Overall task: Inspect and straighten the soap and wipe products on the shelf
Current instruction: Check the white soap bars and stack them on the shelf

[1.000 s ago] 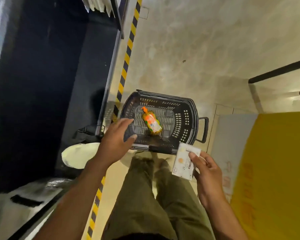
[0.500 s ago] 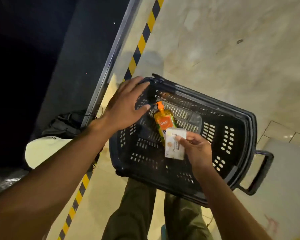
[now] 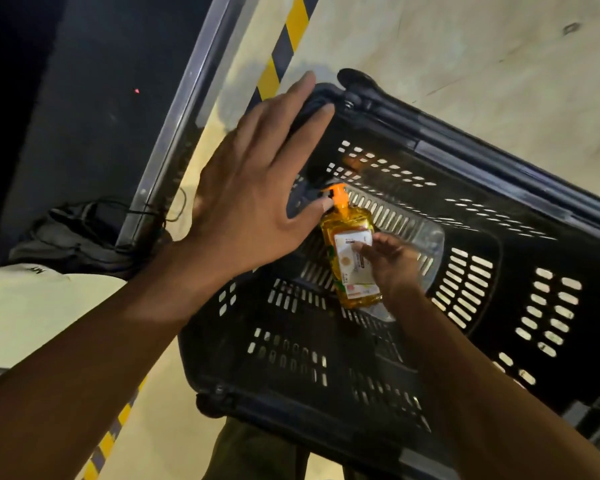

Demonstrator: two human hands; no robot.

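A person's left hand (image 3: 253, 202), fingers straight and spread, hovers over the 10 o'clock corner of a black shopping basket (image 3: 482, 157) on a pale floor. The right hand (image 3: 392, 268) pinches a small white packet (image 3: 352, 261) over an orange soap pump bottle (image 3: 347, 221) lying on the basket's bottom, pump toward 11 o'clock.
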